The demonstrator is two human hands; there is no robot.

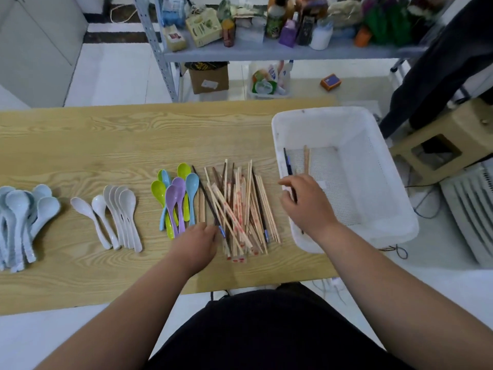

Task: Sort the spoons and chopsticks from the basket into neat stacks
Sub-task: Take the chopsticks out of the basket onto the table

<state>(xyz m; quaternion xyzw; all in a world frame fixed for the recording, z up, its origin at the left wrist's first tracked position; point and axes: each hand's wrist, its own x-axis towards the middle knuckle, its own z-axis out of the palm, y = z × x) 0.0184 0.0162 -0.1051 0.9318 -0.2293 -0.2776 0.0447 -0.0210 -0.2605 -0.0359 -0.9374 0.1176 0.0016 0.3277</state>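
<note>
— Where are the chopsticks point(240, 206) piled?
— Between the hands; their near ends are touched by the left hand point(197, 241) (grip unclear). A dark chopstick point(287, 162) is pinched by the right hand point(304, 204) over the white basket point(333, 114).

A cluttered shelf point(240, 53) stands behind the table point(106, 145). A cardboard box point(209, 80) and an orange box point(330, 82) sit on the floor point(120, 76).

wooden table point(106, 134) on white tiled floor point(114, 76). behind the table: grey metal shelf point(266, 52), cluttered, cardboard box point(209, 79) under it. left of the table: white cabinet point(34, 38).
</note>
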